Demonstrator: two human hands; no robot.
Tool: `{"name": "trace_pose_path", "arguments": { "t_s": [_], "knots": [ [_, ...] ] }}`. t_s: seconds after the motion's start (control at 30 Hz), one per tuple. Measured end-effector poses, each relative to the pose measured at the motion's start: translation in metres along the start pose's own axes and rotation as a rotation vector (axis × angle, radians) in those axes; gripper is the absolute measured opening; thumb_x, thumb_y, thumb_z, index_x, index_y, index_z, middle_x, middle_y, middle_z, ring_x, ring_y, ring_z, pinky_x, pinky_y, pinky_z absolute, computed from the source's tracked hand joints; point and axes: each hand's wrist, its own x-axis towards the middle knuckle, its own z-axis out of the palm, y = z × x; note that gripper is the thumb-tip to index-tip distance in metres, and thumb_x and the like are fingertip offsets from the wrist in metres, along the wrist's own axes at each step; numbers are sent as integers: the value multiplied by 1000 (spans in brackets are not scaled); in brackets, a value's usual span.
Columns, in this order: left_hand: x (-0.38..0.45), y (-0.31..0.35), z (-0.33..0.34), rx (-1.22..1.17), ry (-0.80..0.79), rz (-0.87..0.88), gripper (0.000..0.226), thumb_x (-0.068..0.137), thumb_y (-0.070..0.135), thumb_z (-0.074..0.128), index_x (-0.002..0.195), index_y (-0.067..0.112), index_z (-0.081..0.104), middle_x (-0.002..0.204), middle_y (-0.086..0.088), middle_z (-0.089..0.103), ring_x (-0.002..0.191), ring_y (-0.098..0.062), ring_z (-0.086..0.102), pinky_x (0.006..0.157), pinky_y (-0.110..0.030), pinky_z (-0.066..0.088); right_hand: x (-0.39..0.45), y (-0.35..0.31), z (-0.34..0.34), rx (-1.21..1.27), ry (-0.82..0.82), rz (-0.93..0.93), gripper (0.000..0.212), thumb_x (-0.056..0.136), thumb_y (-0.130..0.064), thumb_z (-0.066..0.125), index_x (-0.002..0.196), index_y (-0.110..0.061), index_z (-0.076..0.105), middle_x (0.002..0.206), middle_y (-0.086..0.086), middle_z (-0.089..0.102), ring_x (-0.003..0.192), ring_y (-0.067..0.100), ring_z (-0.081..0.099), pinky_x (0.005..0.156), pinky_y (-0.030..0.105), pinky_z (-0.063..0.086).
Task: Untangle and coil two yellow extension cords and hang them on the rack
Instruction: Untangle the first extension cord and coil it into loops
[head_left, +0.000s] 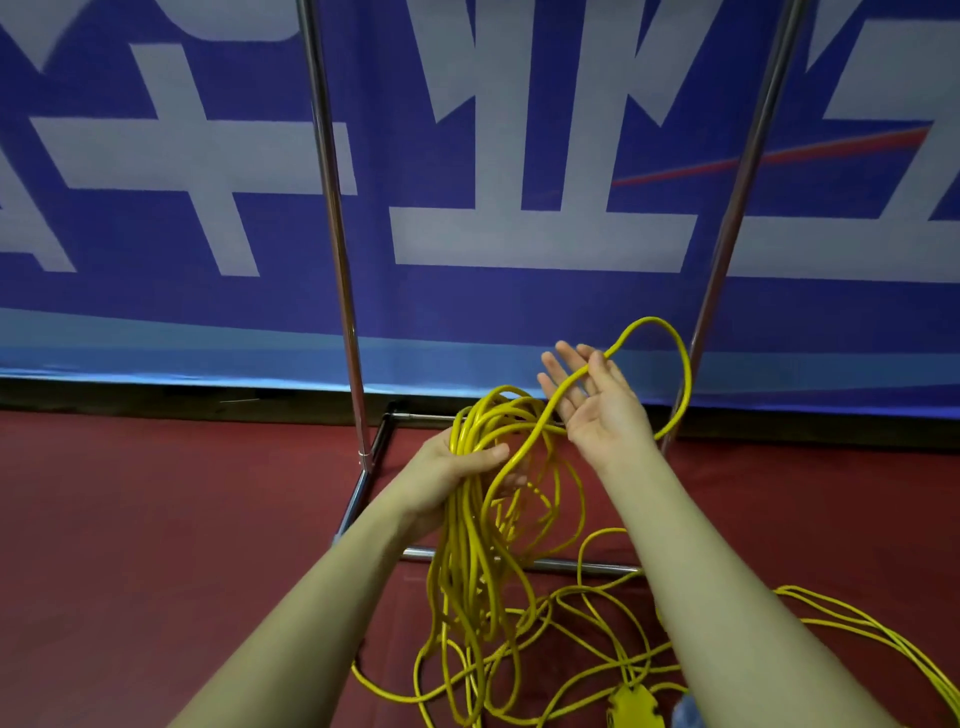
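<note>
My left hand (452, 467) grips a bundle of several loops of yellow extension cord (470, 540) that hang down toward the floor. My right hand (592, 395) is held palm up with straight fingers, and a single strand lies across it, arcing into a wide loop (675, 353) to the right. More yellow cord (597, 623) lies tangled on the red floor below, with a yellow socket block (636, 701) at the bottom edge. The metal rack stands just behind my hands, with its left upright (332, 208) and right upright (743, 171) rising out of view.
The rack's base bars (571, 565) lie on the red floor (156, 519) under the hanging loops. A large blue and white banner (519, 234) covers the wall behind. Further cord strands (883, 639) run off to the lower right.
</note>
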Motion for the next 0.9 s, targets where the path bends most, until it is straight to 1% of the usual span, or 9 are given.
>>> {"name": "trace_pose_path", "arguments": {
  "t_s": [0.07, 0.13, 0.27, 0.37, 0.47, 0.57, 0.7, 0.8, 0.9],
  "knots": [
    [-1, 5, 6, 14, -34, -4, 18, 84, 10, 65, 97, 0, 60, 75, -16, 68, 60, -22, 66, 57, -27, 55, 1, -3, -3, -14, 8, -7, 20, 102, -19, 39, 93, -8, 53, 99, 10, 66, 73, 20, 73, 62, 32, 60],
    [-3, 9, 12, 11, -50, -10, 18, 81, 9, 63, 95, -2, 59, 72, -14, 69, 57, -18, 66, 52, -25, 54, 2, -5, -6, -12, 10, -11, 19, 102, -19, 39, 94, -8, 54, 101, 11, 66, 74, 20, 73, 62, 31, 60],
    [-3, 8, 21, 34, -14, -12, 13, 77, -7, 65, 85, 3, 65, 73, -10, 71, 61, -18, 70, 58, -27, 59, 1, -10, -10, -30, 9, -21, 20, 102, -19, 40, 97, -7, 54, 101, 12, 66, 76, 21, 73, 63, 30, 59],
    [-2, 6, 25, 44, 21, -24, 13, 72, -8, 71, 83, -1, 69, 70, -13, 69, 58, -19, 68, 59, -26, 57, -1, -11, -12, -81, -7, -26, 19, 102, -20, 41, 101, -5, 53, 99, 16, 66, 76, 21, 73, 63, 27, 58],
    [2, 8, 29, -36, 130, -7, 13, 79, -11, 62, 91, -7, 66, 67, -13, 70, 56, -17, 68, 55, -24, 56, -8, -8, -15, -310, -12, -38, 18, 100, -19, 46, 94, -3, 53, 84, 16, 65, 66, 18, 70, 60, 26, 57],
    [8, 11, 31, -163, 256, 35, 16, 82, -12, 61, 97, -9, 65, 71, -15, 71, 60, -18, 70, 59, -27, 59, -17, 3, -21, -738, -23, -97, 17, 96, -12, 52, 81, -8, 55, 72, 8, 61, 54, 10, 58, 50, 17, 47],
    [11, 18, 31, -288, 334, 91, 7, 84, -11, 59, 88, -6, 63, 69, -14, 70, 58, -18, 69, 56, -27, 58, -30, 11, -28, -1051, -241, -40, 18, 90, -8, 60, 76, -18, 64, 67, -7, 60, 60, 3, 52, 54, 14, 40],
    [10, 23, 28, -329, 349, 125, 6, 87, -8, 58, 91, -3, 60, 73, -14, 68, 55, -15, 67, 51, -27, 56, -40, 16, -23, -1034, -399, 28, 7, 87, -7, 64, 83, -12, 66, 74, -3, 63, 62, -5, 56, 61, 8, 43],
    [8, 25, 22, -350, 372, 166, 9, 87, -8, 58, 91, 0, 59, 82, -16, 65, 63, -15, 70, 53, -27, 56, -43, 25, -18, -1016, -406, 22, 6, 82, -4, 70, 87, -5, 66, 74, 2, 64, 60, 0, 58, 62, 11, 46]
  ]
}}
